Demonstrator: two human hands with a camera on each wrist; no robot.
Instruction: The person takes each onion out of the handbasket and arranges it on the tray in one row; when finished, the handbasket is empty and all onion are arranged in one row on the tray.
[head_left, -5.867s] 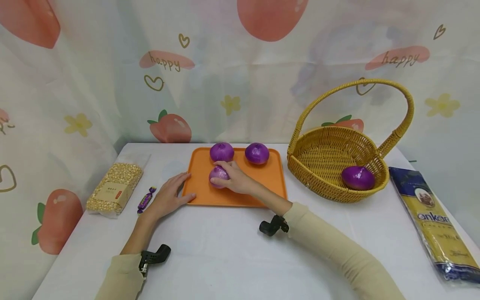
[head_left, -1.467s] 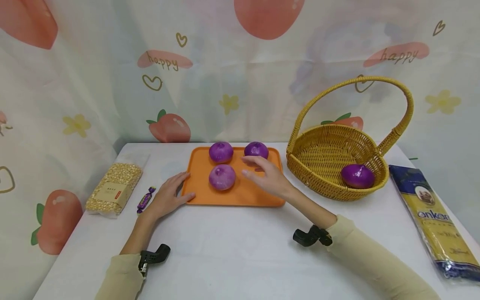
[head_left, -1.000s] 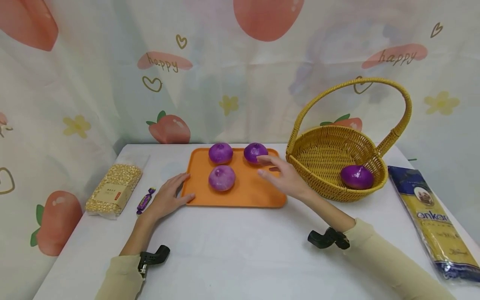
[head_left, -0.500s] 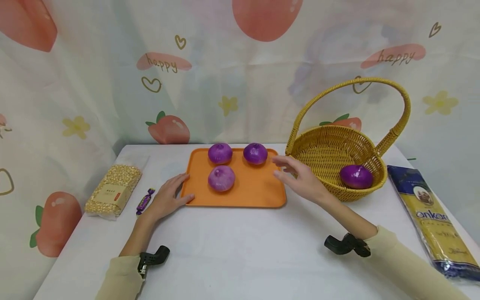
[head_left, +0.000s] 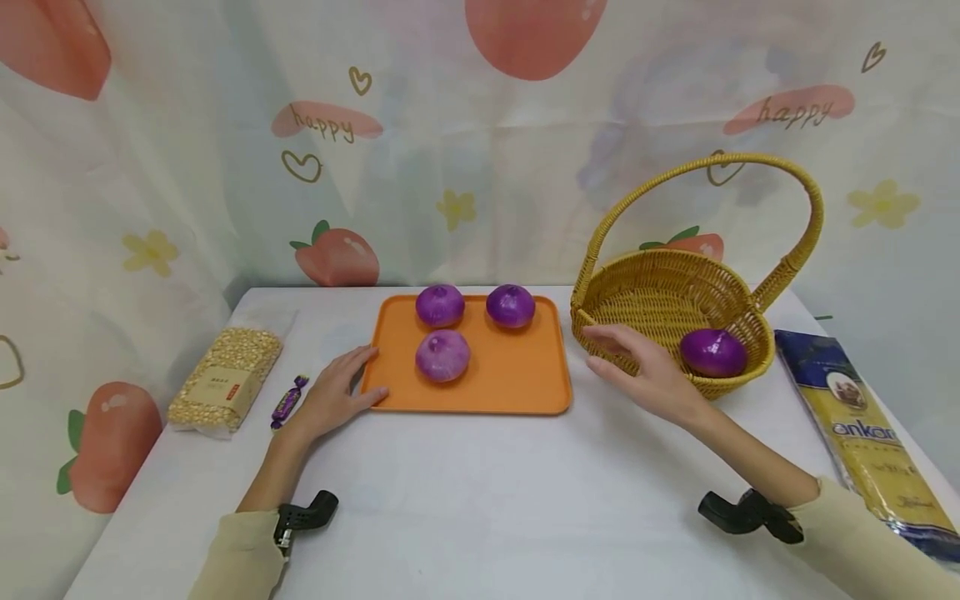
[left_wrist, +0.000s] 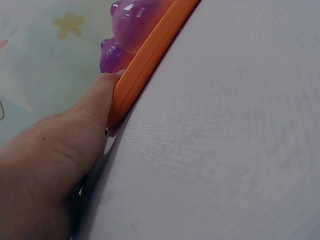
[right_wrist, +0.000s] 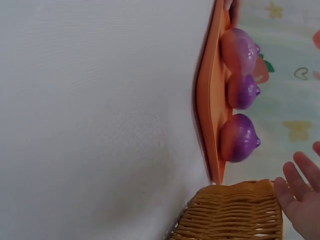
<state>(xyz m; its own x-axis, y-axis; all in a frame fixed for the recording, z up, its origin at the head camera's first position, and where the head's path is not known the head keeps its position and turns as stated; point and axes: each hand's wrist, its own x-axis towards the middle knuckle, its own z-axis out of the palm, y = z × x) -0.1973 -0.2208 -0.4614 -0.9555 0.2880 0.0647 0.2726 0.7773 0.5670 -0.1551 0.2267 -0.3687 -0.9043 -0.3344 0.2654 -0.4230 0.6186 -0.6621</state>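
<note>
An orange tray (head_left: 517, 387) lies on the white table and carries three purple onions: a pale one in front (head_left: 442, 357), one at the back left (head_left: 440, 307) and a darker one at the back right (head_left: 511, 307). My left hand (head_left: 341, 392) rests along the tray's left edge; in the left wrist view its thumb (left_wrist: 97, 97) touches the orange rim. Held in the air before the wicker basket (head_left: 630, 312), my right hand (head_left: 648, 379) has its fingers spread and holds nothing. Another dark purple onion (head_left: 712, 353) sits inside the basket, towards its right side.
A clear bag of yellow kernels (head_left: 225, 379) and a purple-wrapped candy (head_left: 288, 402) lie left of my left hand. Right of the basket is a blue and yellow packet (head_left: 870, 442), partly covered by my right sleeve. The basket's tall handle (head_left: 720, 158) arches above it.
My right hand gripped the pale front onion in the oldest frame. It has since let go and moved right, off the tray to the basket's front. The left hand has stayed in place.
</note>
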